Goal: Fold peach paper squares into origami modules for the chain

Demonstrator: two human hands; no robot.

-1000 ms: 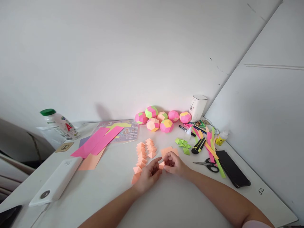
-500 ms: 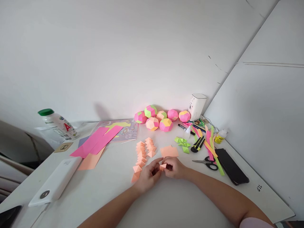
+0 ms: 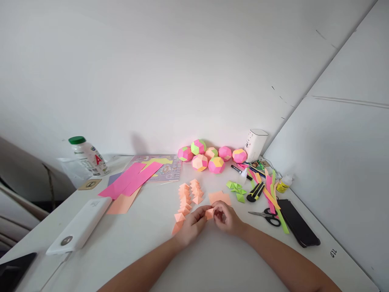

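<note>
Over the front middle of the table, my left hand (image 3: 192, 225) pinches a small folded orange paper piece (image 3: 209, 214) between thumb and fingers. The fingertips of my right hand (image 3: 228, 219) close on the right edge of that same piece, its other fingers curled. Two rows of similar folded orange paper units (image 3: 184, 198) stand just beyond and to the left of my left hand. Flat orange paper (image 3: 219, 197) lies right behind my hands, partly covered by my right fingers. Several folded green units (image 3: 237, 190) are farther right.
Colourful paper balls (image 3: 199, 162) line the wall. On the right lie scissors (image 3: 267, 216), a utility knife (image 3: 255, 192), paper strips (image 3: 270, 190), a glue bottle (image 3: 283, 185) and a black phone (image 3: 298, 223). To the left are pink sheets (image 3: 130, 179), a white power bank (image 3: 79, 226) and a bottle (image 3: 89, 158).
The orange piece between my hands has turned and shows a broader face. My right fingers have shifted slightly around its edge. The camera view has moved a little.
</note>
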